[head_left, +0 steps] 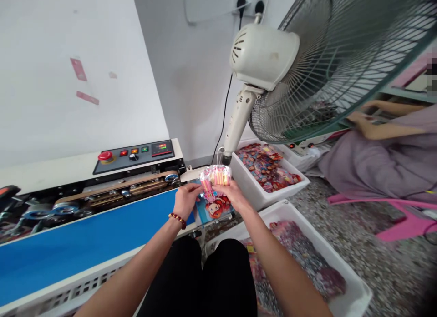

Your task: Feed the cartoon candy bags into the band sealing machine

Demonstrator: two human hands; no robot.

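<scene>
A small clear plastic packet (219,175) with pink and yellow striped contents is held between my two hands at the right end of the sealing machine. My left hand (186,200), with a beaded bracelet at the wrist, pinches its left side. On the right edge, the fingers of my right hand (231,192) are closed. Just below lies a printed picture of a red-haired cartoon figure (215,209); whether it belongs to the same packet I cannot tell. Fingertips are partly hidden behind the plastic.
The sealing machine's blue belt (102,239) runs to the left, below a control panel (136,156) with a red button. A white bin (303,183) of printed packets and another white bin (355,280) stand right. A large fan (266,53) looms above; a person (372,158) sits beyond.
</scene>
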